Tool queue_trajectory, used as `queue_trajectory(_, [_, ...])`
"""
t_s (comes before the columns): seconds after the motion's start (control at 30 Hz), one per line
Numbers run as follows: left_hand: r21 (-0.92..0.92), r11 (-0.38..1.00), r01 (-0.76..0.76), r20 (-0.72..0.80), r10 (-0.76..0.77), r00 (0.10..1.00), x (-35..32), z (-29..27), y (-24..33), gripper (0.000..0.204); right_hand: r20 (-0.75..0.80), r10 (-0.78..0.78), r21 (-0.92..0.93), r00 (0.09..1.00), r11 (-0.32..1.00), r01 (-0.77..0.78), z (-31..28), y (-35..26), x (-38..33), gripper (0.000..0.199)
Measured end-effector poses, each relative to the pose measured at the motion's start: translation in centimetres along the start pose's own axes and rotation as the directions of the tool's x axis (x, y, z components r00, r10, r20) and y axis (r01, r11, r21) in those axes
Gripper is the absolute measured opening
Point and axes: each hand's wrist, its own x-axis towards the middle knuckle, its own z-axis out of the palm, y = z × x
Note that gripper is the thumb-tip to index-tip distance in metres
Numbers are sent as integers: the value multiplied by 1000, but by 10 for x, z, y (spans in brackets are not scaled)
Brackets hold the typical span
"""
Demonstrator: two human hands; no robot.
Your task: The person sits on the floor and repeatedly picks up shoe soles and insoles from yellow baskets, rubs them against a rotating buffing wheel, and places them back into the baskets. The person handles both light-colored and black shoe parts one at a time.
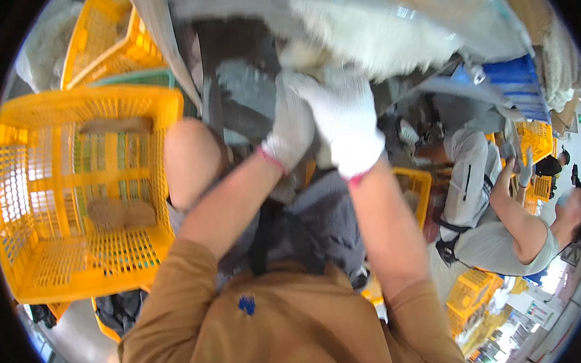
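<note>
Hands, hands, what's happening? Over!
Left hand and right hand close together, hold too blurry to tell. Fluffy white material just beyond. Yellow crate off left, not blocking.

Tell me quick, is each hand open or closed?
Left hand: gloved, too blurred to tell.
Right hand: gloved, also too blurred to tell.

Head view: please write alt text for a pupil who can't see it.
White-gloved left hand and right hand close together, blurred, beside pale fluffy material. A yellow crate stands at left; a co-worker in grey sits at right.
</note>
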Motion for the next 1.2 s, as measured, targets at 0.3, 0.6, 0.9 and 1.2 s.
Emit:
queue_trajectory(0.3, [57,990,130,-41,-128,991,12,57,70,67,689,374,537,621,313,-784,-22,-12,2,48])
queue_trajectory(0.6, [124,992,21,-58,-13,998,3,24,20,66,68,205,-25,976,979,-204,-13,-24,-103,69])
queue_trajectory(0.9, [-91,985,147,59,-142,988,13,-31,-19,66,335,237,420,912,829,-370,-13,-24,-11,47])
queue_trajectory(1.2, [252,968,-6,-235,67,970,-14,25,30,64,504,263,228,823,878,-420,-45,-10,-51,44])
